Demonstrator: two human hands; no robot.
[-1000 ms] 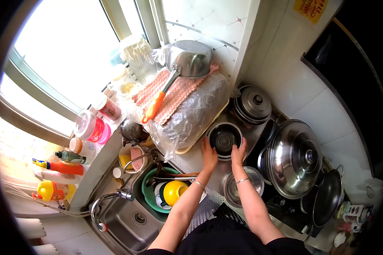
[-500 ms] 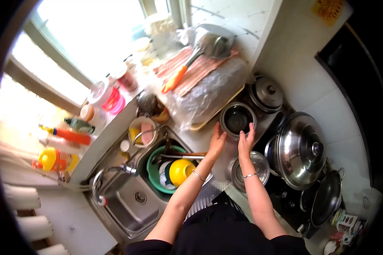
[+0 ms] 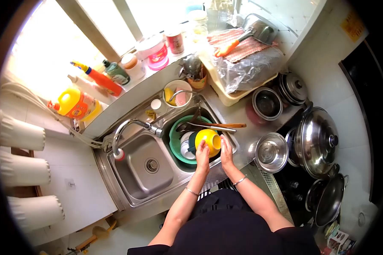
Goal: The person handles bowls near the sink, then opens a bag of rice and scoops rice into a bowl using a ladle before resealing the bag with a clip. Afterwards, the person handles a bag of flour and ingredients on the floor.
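Observation:
My left hand [image 3: 203, 157] and my right hand [image 3: 227, 155] hang over the right basin's near edge, palms turned toward each other. Both have their fingers stretched out, with nothing between them. Closest to them is a yellow bowl [image 3: 206, 139], lying tilted on white dishes [image 3: 186, 146] in a green plastic basin [image 3: 173, 140]. The left fingers overlap the yellow bowl in view; whether they touch it I cannot tell. Wooden-handled utensils [image 3: 230, 125] lie across the green basin's rim. To the right, a dark-insided pot [image 3: 267, 103] stands on the counter behind a steel bowl [image 3: 271, 152].
A faucet [image 3: 134, 122] arches over the left sink basin [image 3: 142, 174]. Right of the counter, a large lidded steel pan [image 3: 319, 140] and a dark wok [image 3: 330, 199] are on the stove. A plastic-covered rack [image 3: 251, 70] stands behind; bottles [image 3: 104, 80] line the sill.
Both hands have moved from beside the dark-insided pot, left and nearer, to the sink's edge. The view has turned toward the sink. The pot stays on the counter.

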